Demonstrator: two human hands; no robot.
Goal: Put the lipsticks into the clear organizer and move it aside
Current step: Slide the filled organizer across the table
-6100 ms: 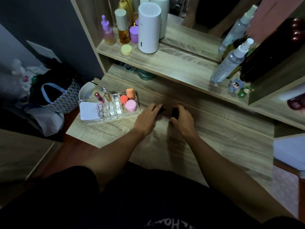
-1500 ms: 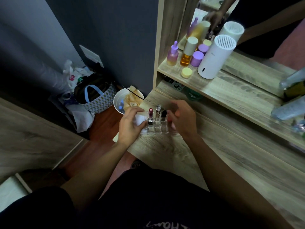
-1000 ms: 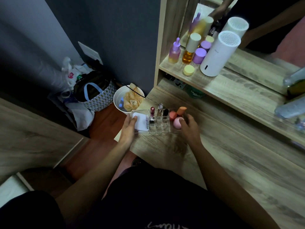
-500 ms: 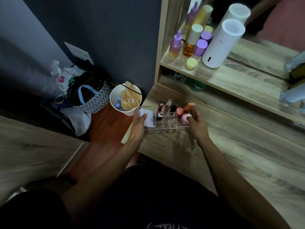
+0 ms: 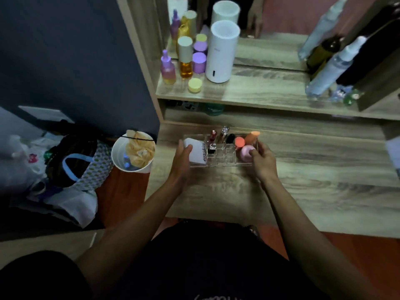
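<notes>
Lipsticks (image 5: 218,138) stand upright in the clear organizer (image 5: 220,158) near the desk's (image 5: 303,180) left edge. Left hand (image 5: 180,156) and right hand (image 5: 263,160) clasp its two ends, likely so it travels level and nothing tips.

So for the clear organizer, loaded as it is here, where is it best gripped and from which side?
By its two short end walls, one hand from each side, as the left hand and right hand do. The clear organizer is long and low, with lipsticks and sponges standing loose in open compartments, so an end grip probably keeps it level; from above they block access.
</notes>
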